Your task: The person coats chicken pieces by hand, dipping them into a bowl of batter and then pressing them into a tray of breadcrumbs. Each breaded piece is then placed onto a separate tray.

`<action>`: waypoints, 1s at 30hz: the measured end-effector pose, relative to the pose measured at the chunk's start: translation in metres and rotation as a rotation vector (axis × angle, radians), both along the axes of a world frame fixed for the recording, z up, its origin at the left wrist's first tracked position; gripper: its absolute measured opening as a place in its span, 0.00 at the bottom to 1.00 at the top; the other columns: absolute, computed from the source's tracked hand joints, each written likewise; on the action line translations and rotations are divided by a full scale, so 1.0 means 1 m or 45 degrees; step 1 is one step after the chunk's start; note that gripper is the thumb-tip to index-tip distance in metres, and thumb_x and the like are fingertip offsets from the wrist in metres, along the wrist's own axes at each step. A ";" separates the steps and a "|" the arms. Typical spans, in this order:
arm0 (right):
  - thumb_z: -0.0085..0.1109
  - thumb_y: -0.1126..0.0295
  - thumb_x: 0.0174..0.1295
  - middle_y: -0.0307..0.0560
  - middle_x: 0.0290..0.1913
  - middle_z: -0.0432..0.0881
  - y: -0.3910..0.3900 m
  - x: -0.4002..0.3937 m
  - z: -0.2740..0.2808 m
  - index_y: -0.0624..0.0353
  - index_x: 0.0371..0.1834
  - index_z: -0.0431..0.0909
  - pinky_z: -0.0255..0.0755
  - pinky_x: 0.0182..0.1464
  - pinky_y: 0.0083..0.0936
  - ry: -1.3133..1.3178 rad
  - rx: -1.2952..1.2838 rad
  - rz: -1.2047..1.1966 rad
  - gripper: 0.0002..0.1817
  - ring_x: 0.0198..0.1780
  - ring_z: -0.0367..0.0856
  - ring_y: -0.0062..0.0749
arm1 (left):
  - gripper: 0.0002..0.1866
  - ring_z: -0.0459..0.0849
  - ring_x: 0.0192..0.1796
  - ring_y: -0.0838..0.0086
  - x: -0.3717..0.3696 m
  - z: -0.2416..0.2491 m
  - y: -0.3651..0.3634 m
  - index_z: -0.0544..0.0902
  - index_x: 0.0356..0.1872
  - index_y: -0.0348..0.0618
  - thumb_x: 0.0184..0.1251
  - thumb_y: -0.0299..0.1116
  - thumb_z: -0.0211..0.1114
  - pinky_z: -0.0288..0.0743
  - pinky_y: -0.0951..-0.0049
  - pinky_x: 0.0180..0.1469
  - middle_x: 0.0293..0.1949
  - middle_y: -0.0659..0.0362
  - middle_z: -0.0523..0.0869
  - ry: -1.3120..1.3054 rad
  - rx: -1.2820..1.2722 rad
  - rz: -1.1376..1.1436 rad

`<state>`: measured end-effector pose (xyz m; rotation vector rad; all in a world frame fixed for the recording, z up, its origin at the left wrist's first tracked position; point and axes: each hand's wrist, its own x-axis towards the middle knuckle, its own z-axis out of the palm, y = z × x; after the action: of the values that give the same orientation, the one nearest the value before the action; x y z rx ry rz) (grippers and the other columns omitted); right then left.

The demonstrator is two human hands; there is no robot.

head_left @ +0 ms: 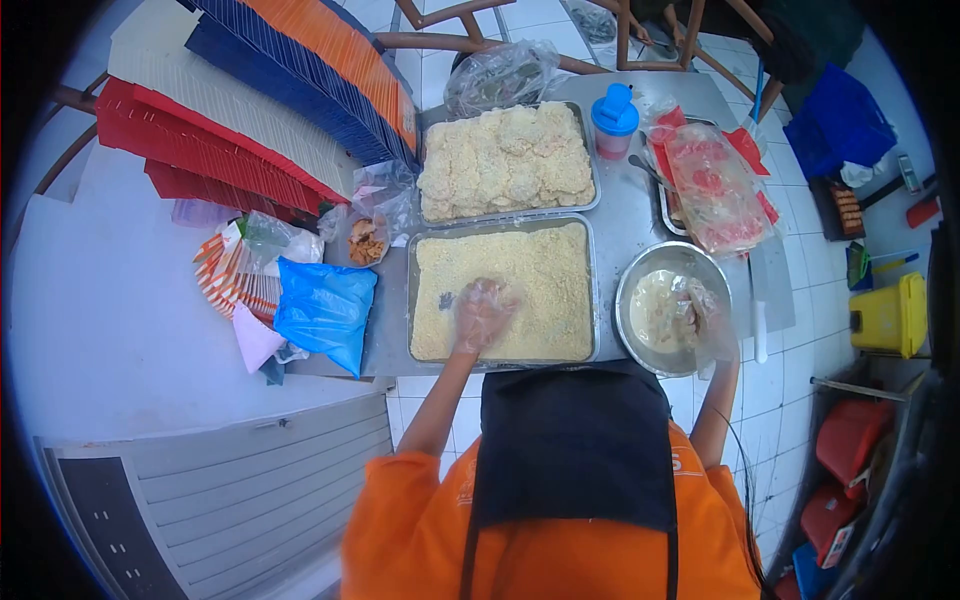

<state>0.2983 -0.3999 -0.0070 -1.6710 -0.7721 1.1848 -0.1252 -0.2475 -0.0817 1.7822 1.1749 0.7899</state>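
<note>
My left hand (486,314), in a clear plastic glove, rests in the pale crumbs of the near metal tray (591,300). Its fingers are blurred, so whether they hold anything does not show. My right hand (704,322), gloved too, reaches into the metal bowl (625,330) of creamy white batter (653,312), at its right side. Its fingers curl round a small batter-coated piece that I cannot make out. Behind the near tray, a second tray (597,185) is heaped with crumb-coated pieces (505,160).
Stacks of folded cartons (260,110) stand at the upper left. A blue bag (325,308) lies left of the trays. Beyond the bowl are a blue-lidded cup (615,125) and a red-and-clear plastic bag (712,185). A white handle (761,332) is at the right edge.
</note>
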 end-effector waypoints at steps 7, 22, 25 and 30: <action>0.47 0.49 0.71 0.30 0.23 0.70 0.002 -0.007 0.004 0.57 0.41 0.81 0.60 0.25 0.14 0.110 -0.008 -0.048 0.22 0.22 0.66 0.14 | 0.36 0.71 0.65 0.57 -0.009 -0.019 -0.018 0.70 0.66 0.48 0.59 0.56 0.62 0.60 0.63 0.70 0.63 0.51 0.74 0.243 0.052 0.030; 0.50 0.50 0.68 0.34 0.34 0.77 -0.010 0.012 -0.020 0.60 0.54 0.78 0.63 0.28 0.17 0.178 0.005 0.035 0.25 0.29 0.70 0.16 | 0.31 0.75 0.61 0.63 -0.015 0.050 0.017 0.66 0.66 0.47 0.69 0.54 0.56 0.71 0.52 0.59 0.59 0.55 0.76 -1.181 -1.174 0.372; 0.51 0.48 0.67 0.35 0.37 0.80 -0.007 0.003 -0.010 0.60 0.56 0.77 0.65 0.29 0.17 0.108 0.021 0.026 0.27 0.30 0.71 0.16 | 0.38 0.73 0.63 0.60 -0.007 0.063 0.016 0.64 0.68 0.46 0.68 0.66 0.44 0.67 0.49 0.63 0.62 0.54 0.73 -1.234 -1.137 0.565; 0.52 0.47 0.66 0.36 0.37 0.80 -0.007 0.004 -0.029 0.59 0.56 0.77 0.65 0.29 0.17 0.099 0.200 0.091 0.27 0.29 0.70 0.16 | 0.50 0.57 0.73 0.60 -0.005 0.035 0.024 0.49 0.75 0.42 0.64 0.74 0.39 0.51 0.58 0.73 0.72 0.52 0.58 -1.376 -0.895 0.739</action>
<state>0.3023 -0.4072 -0.0361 -1.4713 -0.8590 1.1996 -0.1299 -0.2234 -0.0464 0.2760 0.9797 1.2334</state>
